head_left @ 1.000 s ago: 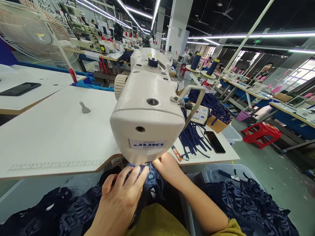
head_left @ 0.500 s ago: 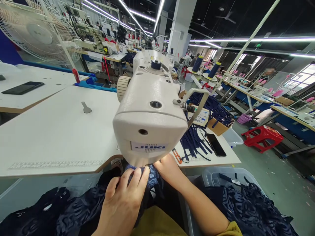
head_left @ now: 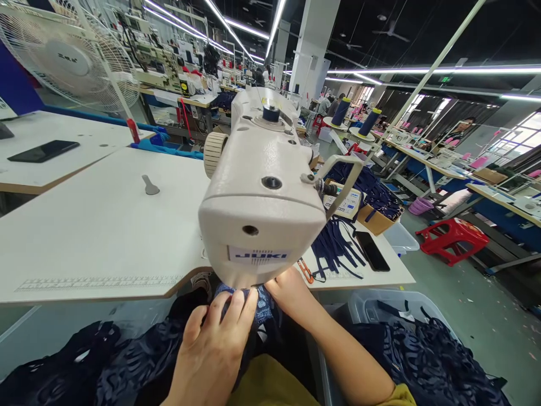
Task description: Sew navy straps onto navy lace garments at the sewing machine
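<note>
A white JUKI sewing machine (head_left: 262, 225) stands in the middle, its head hiding the needle area. Under its front edge lies a navy lace garment (head_left: 264, 307), lit by the machine lamp. My left hand (head_left: 220, 338) is bent over the left part of this cloth, fingers together and pressed on it at the table edge. On the other side, my right hand (head_left: 289, 293) grips the cloth close below the head. Its fingertips are partly hidden by the machine.
Navy straps (head_left: 336, 248), an orange-handled thread snipper (head_left: 305, 270) and a phone (head_left: 372, 251) lie to the right. A clear bin (head_left: 359, 301) holds more navy garments. More dark garments (head_left: 63, 361) hang at lower left. A metal piece (head_left: 150, 186) rests on the white tabletop (head_left: 105, 225).
The view has shifted very slightly, so the machine sits a little further right and lower. Both hands keep almost the same place on the cloth.
</note>
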A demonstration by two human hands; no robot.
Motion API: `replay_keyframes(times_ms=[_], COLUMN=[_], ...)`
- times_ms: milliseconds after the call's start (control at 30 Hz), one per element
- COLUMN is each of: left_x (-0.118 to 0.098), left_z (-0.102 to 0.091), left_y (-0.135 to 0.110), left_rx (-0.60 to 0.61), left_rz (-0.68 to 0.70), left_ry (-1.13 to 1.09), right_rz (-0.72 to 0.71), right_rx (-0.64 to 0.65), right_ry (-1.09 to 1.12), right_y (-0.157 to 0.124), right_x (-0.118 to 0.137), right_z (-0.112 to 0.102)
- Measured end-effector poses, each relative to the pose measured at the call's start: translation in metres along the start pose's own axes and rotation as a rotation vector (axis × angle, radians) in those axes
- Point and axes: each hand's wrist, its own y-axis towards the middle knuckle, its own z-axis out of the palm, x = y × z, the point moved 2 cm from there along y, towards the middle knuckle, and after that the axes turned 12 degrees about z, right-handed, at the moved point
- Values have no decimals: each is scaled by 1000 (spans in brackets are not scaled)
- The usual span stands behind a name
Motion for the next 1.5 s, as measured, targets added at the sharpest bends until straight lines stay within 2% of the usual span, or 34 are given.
replay_keyframes(times_ms=[300,500,767,900,1033,1167,1267,1400,1500], left_x=[0,3,6,3,6,13,9,-2,-9], left_z=[-3,-7,-3,-9,-12,-4,4,5,1], left_y=[-2,0,2,7,8,-2,-10,-12,-9], left_rx=[65,21,-68,-125,-138,-156,-164,-132,-136], left_rz=[-81,-145,-45,-64,-72,30,126,-32,-68], left_ry=[-55,-93,-104,-152,-185,-211,-260,-298,-311], right_rz=[-21,-15,39,79,66,67,100,117,119], right_rx=[6,33,49,33,25,69,66,45,-3], right_ry=[18,38,76,104,220,317,323,306,239], right_y=[0,-1,-2,-2,-5,-15,-21,-20,-16], right_x=[-2,0,-5,-12,-19,-17,-15,-12,-11], right_z=[4,2,1,2,4,7,8,7,6])
